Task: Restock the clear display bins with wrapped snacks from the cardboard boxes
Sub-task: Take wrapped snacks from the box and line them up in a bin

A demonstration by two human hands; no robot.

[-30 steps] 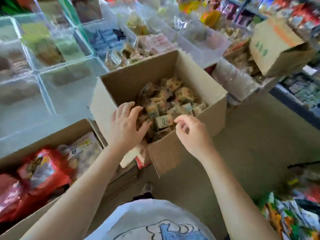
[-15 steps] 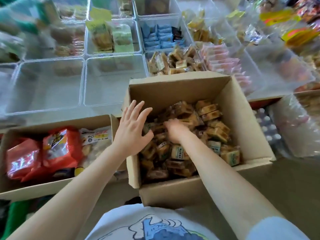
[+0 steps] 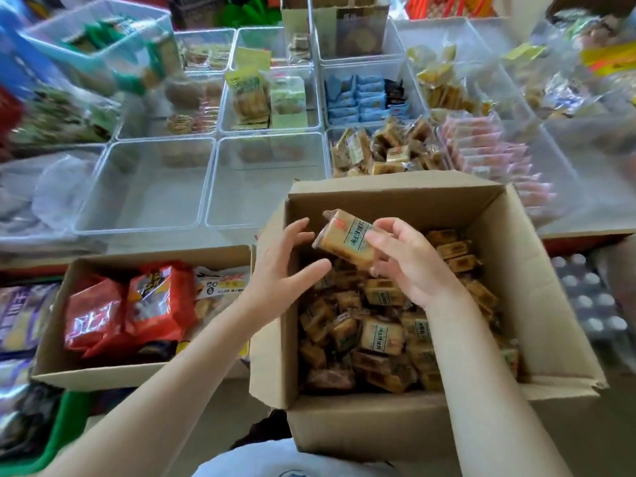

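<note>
An open cardboard box in front of me is filled with several small brown wrapped snacks. My right hand holds one wrapped snack lifted above the pile, fingers curled round its right end. My left hand hovers just left of that snack with fingers spread and relaxed, holding nothing. Beyond the box, a clear display bin holds the same brown snacks. Two clear bins to its left look nearly bare.
A second cardboard box at the left holds red snack bags. Further clear bins hold blue packets, pink packets and green-labelled biscuits. A green crate sits at the lower left.
My right hand has risen out of the pile with one wrapped snack in it. My left hand has come off the box's left wall and moved in toward the snack.
</note>
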